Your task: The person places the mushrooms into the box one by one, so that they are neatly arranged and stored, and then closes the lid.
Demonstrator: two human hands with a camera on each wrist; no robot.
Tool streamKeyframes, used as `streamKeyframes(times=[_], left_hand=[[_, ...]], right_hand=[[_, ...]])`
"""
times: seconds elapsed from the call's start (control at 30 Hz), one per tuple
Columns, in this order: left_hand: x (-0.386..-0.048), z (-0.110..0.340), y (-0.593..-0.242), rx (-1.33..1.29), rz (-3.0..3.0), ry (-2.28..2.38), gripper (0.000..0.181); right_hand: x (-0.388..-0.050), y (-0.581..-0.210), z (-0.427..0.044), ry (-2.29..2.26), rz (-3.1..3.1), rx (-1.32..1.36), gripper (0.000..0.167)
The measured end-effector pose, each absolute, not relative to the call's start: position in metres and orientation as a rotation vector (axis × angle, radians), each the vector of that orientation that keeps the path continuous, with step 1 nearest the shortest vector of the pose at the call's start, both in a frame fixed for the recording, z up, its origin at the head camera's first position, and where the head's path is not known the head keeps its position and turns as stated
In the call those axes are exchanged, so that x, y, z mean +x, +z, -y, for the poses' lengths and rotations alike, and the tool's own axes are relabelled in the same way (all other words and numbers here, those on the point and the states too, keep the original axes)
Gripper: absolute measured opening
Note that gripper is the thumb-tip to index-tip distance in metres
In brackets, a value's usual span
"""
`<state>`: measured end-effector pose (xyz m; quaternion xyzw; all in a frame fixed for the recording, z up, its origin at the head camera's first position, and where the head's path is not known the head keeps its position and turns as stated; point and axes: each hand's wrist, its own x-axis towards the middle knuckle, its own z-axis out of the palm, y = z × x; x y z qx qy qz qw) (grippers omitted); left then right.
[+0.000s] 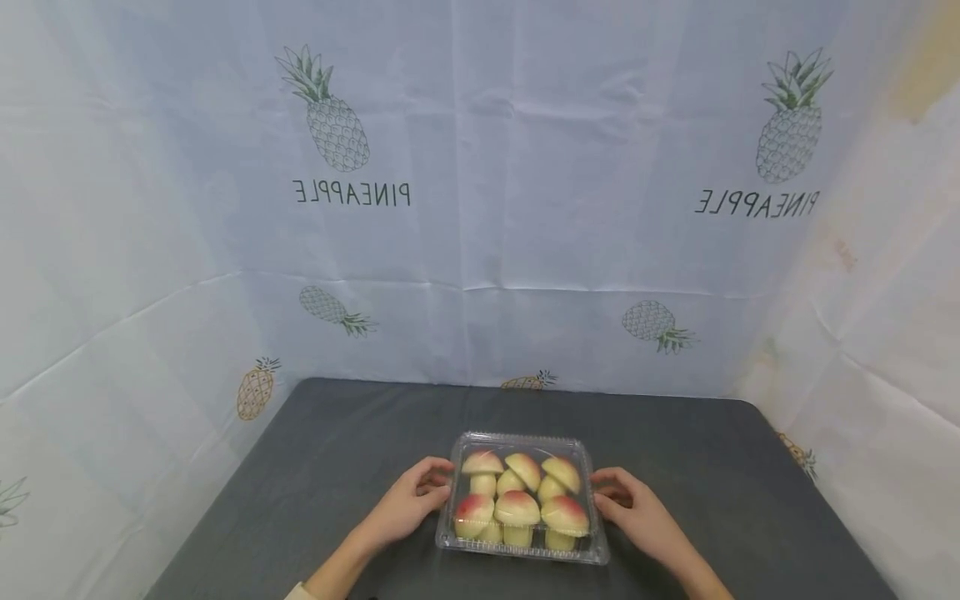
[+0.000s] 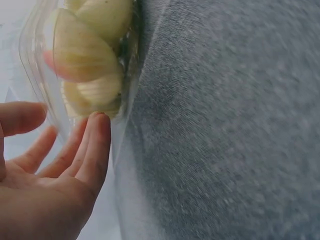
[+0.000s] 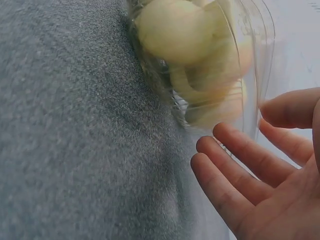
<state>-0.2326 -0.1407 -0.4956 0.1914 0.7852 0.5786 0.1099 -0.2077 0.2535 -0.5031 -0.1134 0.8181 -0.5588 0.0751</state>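
Observation:
A clear plastic clamshell box (image 1: 522,553) lies flat on the dark table, its lid down. Inside stand several mushroom-shaped pieces (image 1: 517,508), pale yellow with reddish caps, arranged in two rows. My left hand (image 1: 405,504) is at the box's left side, fingertips at its wall. In the left wrist view, those fingers (image 2: 97,145) are extended and the thumb is apart from them. On the opposite side is my right hand (image 1: 637,512), its fingers (image 3: 255,155) loosely extended beside the wall. Whether every fingertip touches the plastic, I cannot tell.
The dark grey table (image 1: 360,425) has rounded far corners. White cloth printed with pineapples (image 1: 337,133) and mirrored lettering hangs behind it and along both sides.

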Motion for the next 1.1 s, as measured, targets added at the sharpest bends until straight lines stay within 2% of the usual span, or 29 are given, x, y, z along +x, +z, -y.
streamKeyframes(times=[0.27, 0.5, 0.67, 1.1], left_hand=[[-0.233, 0.141, -0.495, 0.494, -2.088, 1.805, 0.050], [-0.225, 0.143, -0.491, 0.589, -2.085, 1.560, 0.087], [-0.218, 0.134, -0.494, 0.608, -2.274, 1.412, 0.111], [-0.212, 0.120, -0.498, 0.513, -2.483, 1.406, 0.117]], right_hand=[[-0.212, -0.502, -0.249, -1.689, -2.479, -0.324, 0.042], [-0.209, -0.499, -0.246, -1.694, -2.504, -0.307, 0.040], [-0.206, -0.496, -0.243, -1.712, -2.487, -0.309, 0.046], [-0.198, -0.490, -0.247, -1.623, -2.260, -0.422, 0.068]])
